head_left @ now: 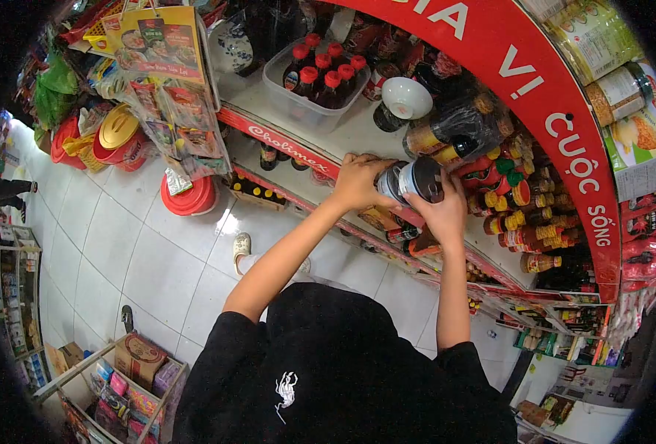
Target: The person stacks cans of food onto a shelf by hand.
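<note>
Both my hands are at the front edge of a store shelf (328, 159), close together. My left hand (359, 183) is wrapped round a dark jar (391, 177) with a pale label. My right hand (444, 212) grips a second dark jar (426, 177) with a blue and white label, pressed beside the first. The fingers partly cover both jars, and their contents cannot be read. Just behind them on the shelf lie dark bottles in clear plastic wrap (461, 122), and a white bowl (407, 98) sits nearby.
A clear plastic tub (309, 111) of red-capped bottles stands on the shelf. Yellow-capped bottles (524, 214) lie stacked to the right. Seasoning packets (180, 111) hang at the left. Red buckets (189, 196) stand on the tiled floor (150, 251). A crate of packets (121, 385) is lower left.
</note>
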A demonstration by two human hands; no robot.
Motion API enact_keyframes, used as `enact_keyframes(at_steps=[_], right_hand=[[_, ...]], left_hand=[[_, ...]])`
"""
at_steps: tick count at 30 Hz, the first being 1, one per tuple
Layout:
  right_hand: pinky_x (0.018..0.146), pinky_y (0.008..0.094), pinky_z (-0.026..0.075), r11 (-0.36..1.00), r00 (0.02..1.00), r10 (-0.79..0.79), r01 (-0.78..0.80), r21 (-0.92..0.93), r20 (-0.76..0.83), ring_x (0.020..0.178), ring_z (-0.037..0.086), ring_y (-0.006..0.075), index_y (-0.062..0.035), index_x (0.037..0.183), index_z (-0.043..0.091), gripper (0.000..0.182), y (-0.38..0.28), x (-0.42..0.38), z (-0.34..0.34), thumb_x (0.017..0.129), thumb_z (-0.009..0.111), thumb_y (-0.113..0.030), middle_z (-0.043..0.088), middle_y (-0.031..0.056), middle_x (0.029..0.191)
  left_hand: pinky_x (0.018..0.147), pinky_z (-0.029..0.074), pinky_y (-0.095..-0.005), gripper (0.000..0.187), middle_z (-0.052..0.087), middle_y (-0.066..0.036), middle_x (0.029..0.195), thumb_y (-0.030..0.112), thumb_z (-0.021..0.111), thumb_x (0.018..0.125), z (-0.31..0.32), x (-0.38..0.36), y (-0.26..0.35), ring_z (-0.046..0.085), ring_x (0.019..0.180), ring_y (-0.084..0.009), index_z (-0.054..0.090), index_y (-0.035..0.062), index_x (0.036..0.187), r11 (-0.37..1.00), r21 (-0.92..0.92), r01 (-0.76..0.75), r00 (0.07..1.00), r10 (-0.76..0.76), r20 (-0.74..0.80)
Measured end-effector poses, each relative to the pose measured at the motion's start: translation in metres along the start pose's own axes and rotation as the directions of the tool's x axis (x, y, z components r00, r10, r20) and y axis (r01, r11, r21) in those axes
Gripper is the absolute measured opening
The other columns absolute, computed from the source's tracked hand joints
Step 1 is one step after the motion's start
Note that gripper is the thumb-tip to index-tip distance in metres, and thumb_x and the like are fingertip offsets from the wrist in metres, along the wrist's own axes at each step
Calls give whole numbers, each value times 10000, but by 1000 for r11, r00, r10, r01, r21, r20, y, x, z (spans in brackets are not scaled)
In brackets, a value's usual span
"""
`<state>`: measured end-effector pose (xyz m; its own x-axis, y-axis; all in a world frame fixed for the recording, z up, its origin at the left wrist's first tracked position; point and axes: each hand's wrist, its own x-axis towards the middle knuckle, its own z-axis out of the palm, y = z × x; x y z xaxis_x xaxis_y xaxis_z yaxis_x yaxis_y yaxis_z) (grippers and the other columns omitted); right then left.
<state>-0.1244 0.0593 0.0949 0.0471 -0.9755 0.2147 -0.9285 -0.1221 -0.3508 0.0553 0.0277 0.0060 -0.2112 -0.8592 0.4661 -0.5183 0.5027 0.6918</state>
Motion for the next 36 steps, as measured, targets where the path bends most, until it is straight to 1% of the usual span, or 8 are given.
enact_keyframes(at_steps=[3,6,10,16,19,22,28,36], right_hand=[[932,398,404,992,988,43,-60,112,147,1132,484,374,47,1248,465,871,-30,6,-21,584,759,-434,487,267,1223],[960,394,382,998,994,-68,67,13,81,1153,467,366,48,1260,450,882,-12,7,-11,585,768,-423,475,249,1247],[986,392,354,985,969,-165,154,73,184,1164,451,358,54,1274,429,869,-2,9,-13,595,785,-355,452,239,1269],[964,368,378,967,979,-166,138,212,121,1129,491,337,58,1254,441,798,4,9,-10,612,773,-280,495,232,1225],[906,363,425,957,991,-42,3,291,126,1040,559,319,48,1220,475,743,-20,3,-20,605,776,-242,557,221,1148],[846,362,458,969,998,-61,54,242,20,950,606,307,33,1172,519,679,-13,1,-7,601,781,-224,609,201,1060],[828,364,461,992,999,24,-19,128,-37,920,615,302,24,1116,559,617,-36,-6,-10,610,778,-255,630,189,1012],[886,367,433,971,1000,6,-11,240,25,1011,575,329,102,1175,493,749,-13,-3,-1,609,789,-290,575,250,1102]], left_hand=[[871,325,-372,898,637,-110,1054,608,740,409,-3,1,2,559,1028,-237,602,110,1143,1000,-23,22,999,-21,38],[866,326,-370,893,640,-102,1046,604,741,413,-2,1,1,557,1028,-234,599,109,1143,1000,6,-17,1000,17,2],[872,323,-370,893,639,-98,1049,601,743,413,0,3,0,556,1025,-235,598,108,1144,1000,24,-7,1000,7,12],[893,316,-369,904,633,-99,1061,597,752,402,0,2,-1,546,1039,-243,596,103,1142,1000,-2,1,1000,-1,26],[916,313,-376,911,632,-101,1068,602,762,407,-1,0,-1,538,1051,-262,592,101,1148,999,-32,21,999,-20,30],[902,316,-375,914,635,-99,1056,609,759,406,-1,0,-2,537,1051,-264,592,107,1151,999,-33,27,999,-26,27],[888,330,-376,913,639,-100,1037,596,762,387,0,0,-3,553,1022,-250,598,109,1142,999,-41,28,1000,-27,11],[869,337,-379,890,643,-97,1031,610,748,386,2,0,-5,562,1012,-247,617,107,1109,1000,-26,3,1000,-4,-22]])
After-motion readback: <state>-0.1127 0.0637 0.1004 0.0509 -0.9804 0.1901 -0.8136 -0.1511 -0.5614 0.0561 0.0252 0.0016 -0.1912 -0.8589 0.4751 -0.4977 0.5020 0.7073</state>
